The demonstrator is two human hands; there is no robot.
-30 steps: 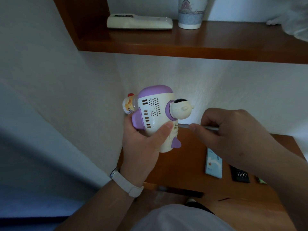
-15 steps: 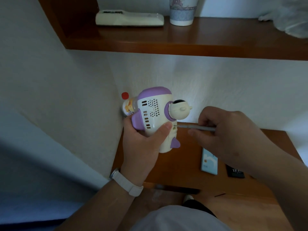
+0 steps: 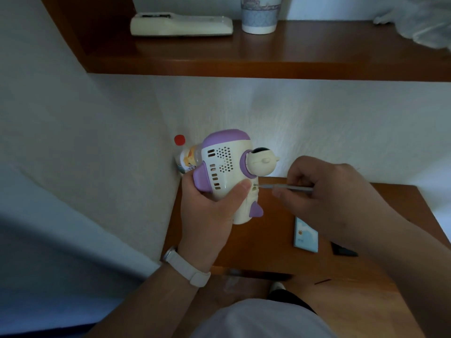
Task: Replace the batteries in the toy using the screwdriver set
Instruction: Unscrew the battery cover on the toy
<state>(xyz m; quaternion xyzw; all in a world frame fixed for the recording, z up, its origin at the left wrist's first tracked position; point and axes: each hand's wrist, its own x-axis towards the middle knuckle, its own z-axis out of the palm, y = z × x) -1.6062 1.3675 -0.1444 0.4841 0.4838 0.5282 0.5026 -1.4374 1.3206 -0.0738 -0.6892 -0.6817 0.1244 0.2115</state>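
My left hand (image 3: 210, 211) wraps the toy (image 3: 227, 172) from below, thumb across its front, held above the wooden table (image 3: 273, 240). My right hand (image 3: 329, 191), knuckles up, pinches the screwdriver (image 3: 285, 187) level, tip at toy's right side.

Handle of the screwdriver (image 3: 292, 188) is buried in the right hand (image 3: 336, 196), tip's too tiny to make out; the bottle (image 3: 185, 157) is mostly behind the toy (image 3: 227, 172), the cup (image 3: 260, 15) gets chopped by the top edge, and the black case (image 3: 345, 252) is half under the forearm (image 3: 395, 252).
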